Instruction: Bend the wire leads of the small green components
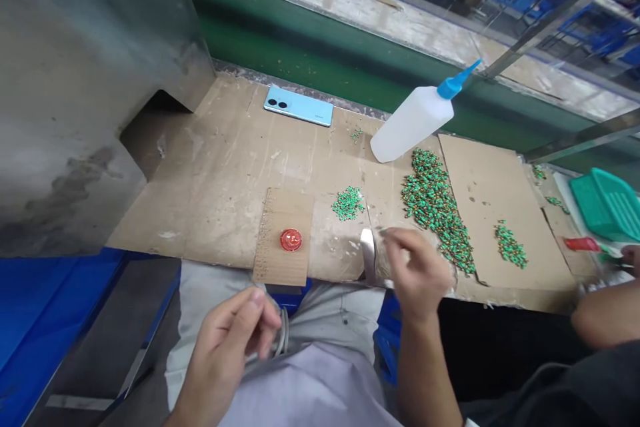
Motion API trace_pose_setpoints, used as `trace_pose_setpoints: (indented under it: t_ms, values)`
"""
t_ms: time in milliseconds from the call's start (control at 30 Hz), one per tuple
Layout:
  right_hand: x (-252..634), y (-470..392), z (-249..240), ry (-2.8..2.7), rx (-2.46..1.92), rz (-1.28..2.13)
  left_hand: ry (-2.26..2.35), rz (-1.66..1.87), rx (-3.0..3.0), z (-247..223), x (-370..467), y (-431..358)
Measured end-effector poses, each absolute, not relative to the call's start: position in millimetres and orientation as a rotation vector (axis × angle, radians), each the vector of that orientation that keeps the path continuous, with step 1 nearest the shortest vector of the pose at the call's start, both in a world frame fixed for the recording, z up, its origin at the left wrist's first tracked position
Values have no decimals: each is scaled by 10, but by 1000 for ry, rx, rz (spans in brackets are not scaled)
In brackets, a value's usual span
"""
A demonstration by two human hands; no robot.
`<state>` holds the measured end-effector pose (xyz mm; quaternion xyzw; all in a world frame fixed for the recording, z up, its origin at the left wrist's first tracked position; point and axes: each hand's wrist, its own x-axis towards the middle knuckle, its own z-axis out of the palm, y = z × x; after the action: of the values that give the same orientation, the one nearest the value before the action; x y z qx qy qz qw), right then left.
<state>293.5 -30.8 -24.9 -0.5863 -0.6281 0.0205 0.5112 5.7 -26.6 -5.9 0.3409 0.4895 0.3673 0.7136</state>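
My left hand [233, 340] is over my lap, just in front of the table edge, thumb pressed to the curled fingers; what it holds, if anything, is hidden. My right hand [417, 270] is closed in a pinch above the table's front edge, beside an upright shiny metal strip [369, 253]. Whatever is at its fingertips is too small to name. A small pile of green pieces [348, 203] lies beyond the strip. Behind my right hand spreads a larger heap of green and gold pieces [434, 197]. A cardboard piece [280, 270] carries a round, glossy red blob [291, 239].
A light blue phone [300, 107] lies at the back. A white squeeze bottle [413, 121] with a blue nozzle leans there. Sheet metal [90, 93] rises at left. At right are another small pile [510, 245], a green basket [603, 203] and a co-worker's arm [607, 313].
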Motion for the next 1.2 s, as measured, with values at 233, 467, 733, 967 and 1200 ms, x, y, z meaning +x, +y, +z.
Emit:
trace_pose_setpoints:
  t_ms: [233,467,733,967,1200]
  values:
    - [3825,-155,-318,-870,-1935,-174,941,861,356,79,-80,-136]
    - [3337,3,-392,-1453,-1875,73,1019,845,294,152,-61,-188]
    - [3124,231,-507,-1534,-1890,189,854,768,552,-32,-54,-214]
    - [3148,187,-509,-1495,-1875,226,992,765,587,18,36,-237]
    - [3147,181,-509,-1434,-1846,269,946,701,718,-136,-46,-256]
